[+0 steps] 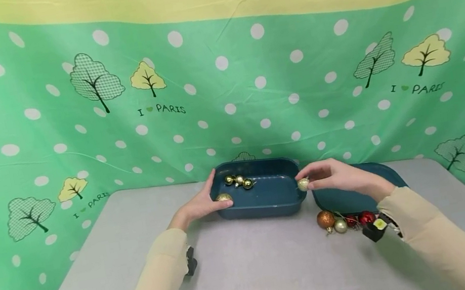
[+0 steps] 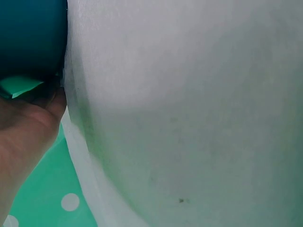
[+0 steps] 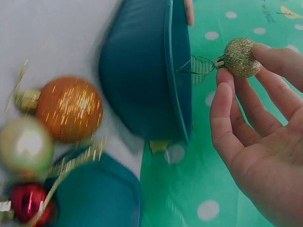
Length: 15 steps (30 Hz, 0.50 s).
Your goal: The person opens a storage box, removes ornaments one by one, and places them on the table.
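Evidently, the gold glitter ball is pinched at the fingertips by the right-hand grip, at the right end of the blue box; whether the rim is touched cannot be told. Its weight is probably slight, as with a hollow ornament, and its shell is likely stiff yet easily cracked or dented if squeezed hard. Some bite should be given by the rough glitter, though flakes may be shed. It is best taken lightly round its widest part; the cap and thin cord loop, shown in the right wrist view, are better left unpulled, since the cap might come loose.

The box is set near the table's far edge, and its left end is held by the left-hand grip, with the thumb laid over the near rim. Beside that thumb a larger glitter ball is seen, and farther in, three small gold baubles, whose glossy skins are presumably more slippery.

Toward the table's right edge a shallow blue tray is placed; along its near edge an orange bauble, a pale gold bauble and red baubles are gathered.
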Motion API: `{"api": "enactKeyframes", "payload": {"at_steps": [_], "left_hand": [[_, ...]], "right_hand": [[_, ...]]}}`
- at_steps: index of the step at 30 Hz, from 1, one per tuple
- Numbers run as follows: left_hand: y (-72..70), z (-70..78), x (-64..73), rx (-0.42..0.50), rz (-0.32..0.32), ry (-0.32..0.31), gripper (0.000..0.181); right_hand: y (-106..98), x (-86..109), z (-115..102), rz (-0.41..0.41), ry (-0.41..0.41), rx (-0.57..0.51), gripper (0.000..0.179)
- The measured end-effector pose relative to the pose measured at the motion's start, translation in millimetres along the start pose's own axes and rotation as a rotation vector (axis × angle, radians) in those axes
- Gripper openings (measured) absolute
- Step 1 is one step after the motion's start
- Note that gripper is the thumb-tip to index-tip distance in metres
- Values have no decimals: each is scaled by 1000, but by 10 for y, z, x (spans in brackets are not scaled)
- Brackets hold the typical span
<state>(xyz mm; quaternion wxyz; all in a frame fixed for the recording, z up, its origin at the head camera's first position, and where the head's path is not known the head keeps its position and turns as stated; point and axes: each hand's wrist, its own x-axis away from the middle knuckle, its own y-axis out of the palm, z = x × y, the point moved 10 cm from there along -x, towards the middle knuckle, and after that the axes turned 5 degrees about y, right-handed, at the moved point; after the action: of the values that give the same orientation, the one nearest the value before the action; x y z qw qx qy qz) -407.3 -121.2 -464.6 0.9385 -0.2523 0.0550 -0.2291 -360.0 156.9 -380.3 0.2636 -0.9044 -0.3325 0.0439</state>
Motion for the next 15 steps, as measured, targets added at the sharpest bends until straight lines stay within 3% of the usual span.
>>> {"api": "enactKeyframes", "payload": {"at_steps": [15], "left_hand": [[4,-7,-1,6,-5,-15,115]], "right_hand": [[-333,638,242,96,-11,4,34]]}}
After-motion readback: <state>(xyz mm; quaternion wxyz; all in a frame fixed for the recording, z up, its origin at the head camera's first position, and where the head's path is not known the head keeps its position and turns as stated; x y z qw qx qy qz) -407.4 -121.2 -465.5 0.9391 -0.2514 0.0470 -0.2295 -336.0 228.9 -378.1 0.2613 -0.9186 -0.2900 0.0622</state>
